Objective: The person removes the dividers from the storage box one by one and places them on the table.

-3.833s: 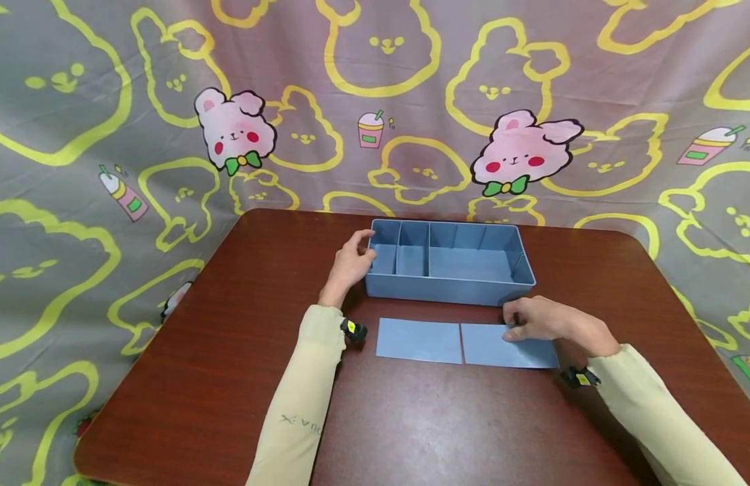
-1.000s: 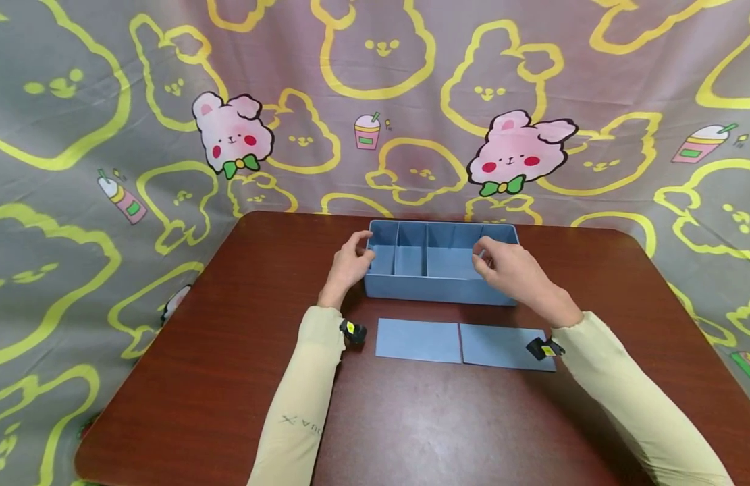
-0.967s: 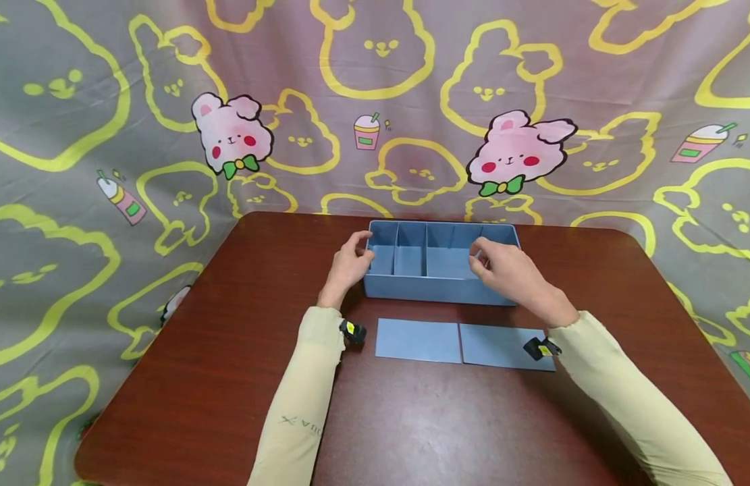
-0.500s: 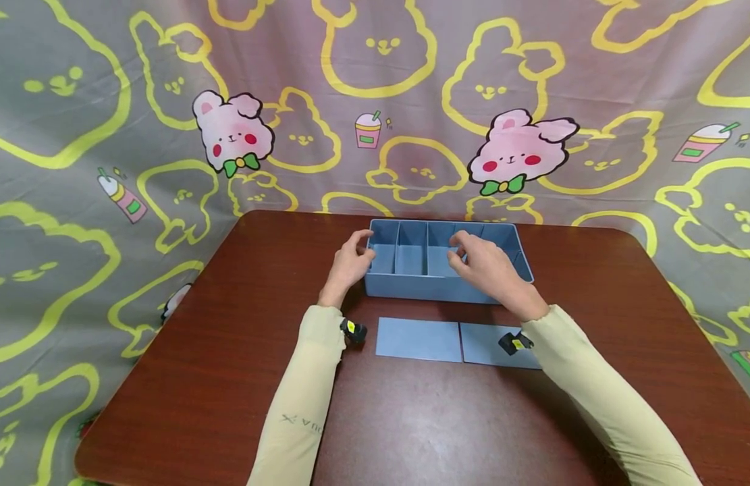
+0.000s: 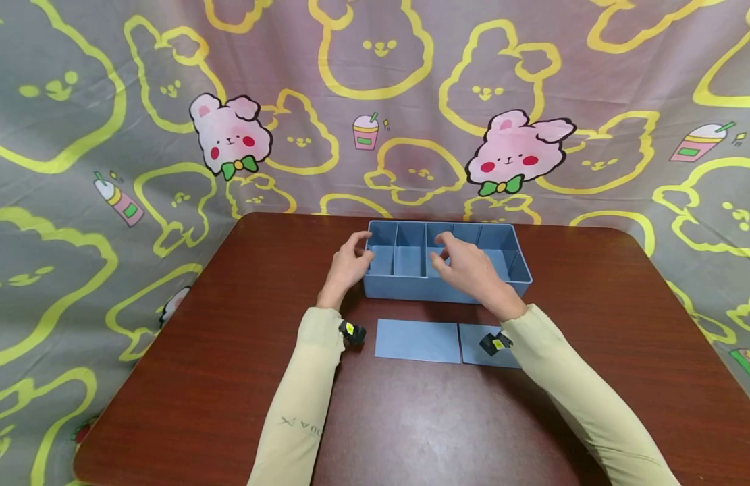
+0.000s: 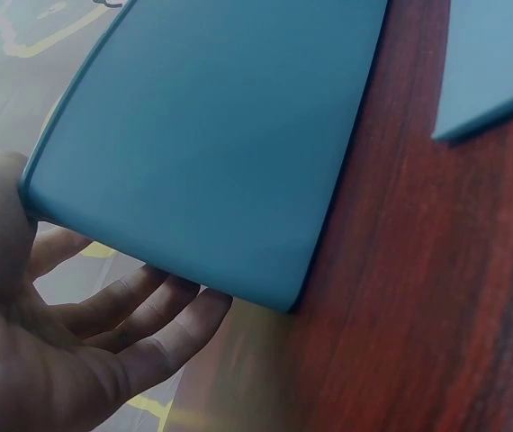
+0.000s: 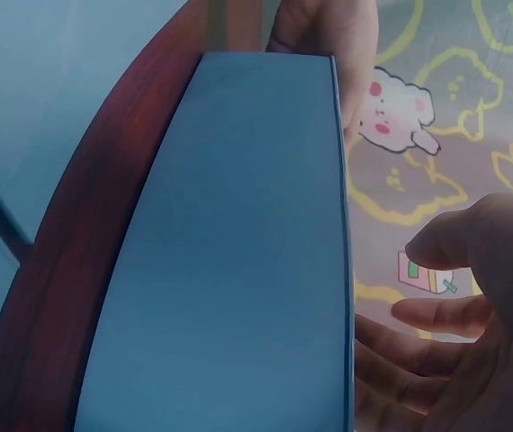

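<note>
A blue tray with compartments (image 5: 399,287) stands toward the back of the table. Its left end is held by my left hand (image 5: 348,263), thumb at the rim and fingers against the end wall, as the left wrist view (image 6: 103,351) shows. Over the large compartment hovers my right hand (image 5: 468,266), thumb and fingers loosely bent and apart, with nothing visible between them. It hides part of that compartment. In front of the tray lie two flat blue panels, a left panel (image 5: 417,341) and a right panel (image 5: 472,344), partly covered by my right wrist.
Two dividers split off two narrow compartments at the tray's left; a divider (image 5: 426,250) borders the large one. The dark red-brown table (image 5: 277,290) ends at a patterned cloth (image 5: 326,54) behind and at the sides. Small black cameras sit on both wrists.
My right hand has left the right panel, risen over the tray, and moved left across the large compartment to near the divider. The left hand, tray and panels have stayed put.
</note>
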### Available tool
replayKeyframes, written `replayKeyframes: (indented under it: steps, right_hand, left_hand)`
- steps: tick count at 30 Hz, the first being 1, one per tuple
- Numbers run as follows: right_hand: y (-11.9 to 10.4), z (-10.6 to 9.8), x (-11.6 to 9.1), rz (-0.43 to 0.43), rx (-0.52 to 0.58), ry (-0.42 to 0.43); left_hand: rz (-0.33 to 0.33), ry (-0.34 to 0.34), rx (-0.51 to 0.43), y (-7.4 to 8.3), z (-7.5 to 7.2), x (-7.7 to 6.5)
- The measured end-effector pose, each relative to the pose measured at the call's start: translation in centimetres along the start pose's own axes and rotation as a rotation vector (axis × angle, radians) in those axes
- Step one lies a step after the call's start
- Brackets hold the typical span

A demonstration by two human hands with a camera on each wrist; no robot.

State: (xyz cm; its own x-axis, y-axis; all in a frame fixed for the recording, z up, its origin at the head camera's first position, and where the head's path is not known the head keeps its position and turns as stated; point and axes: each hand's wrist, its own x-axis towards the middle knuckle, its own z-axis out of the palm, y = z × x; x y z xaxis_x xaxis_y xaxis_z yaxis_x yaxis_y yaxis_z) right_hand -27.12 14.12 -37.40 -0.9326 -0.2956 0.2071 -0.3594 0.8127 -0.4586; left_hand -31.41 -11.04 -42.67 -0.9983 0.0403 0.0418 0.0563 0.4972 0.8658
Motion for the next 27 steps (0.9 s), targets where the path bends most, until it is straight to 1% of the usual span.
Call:
replayKeyframes:
  steps: [7,15,27]
  right_hand:
    - [-0.2,0.5,0.6,0.015,0.003,-0.002]
    - [-0.4,1.2,1.4,0.061,0.05,-0.03]
    - [-0.2,2.1,1.8,0.09,0.116,-0.048]
  left_hand:
    - [0.003,0.007,-0.002,0.0,-0.1,0.0]
    - [-0.003,0.013,-0.005,0.0,-0.1,0.0]
    - [-0.006,0.01,0.003,0.1,0.1,0.1]
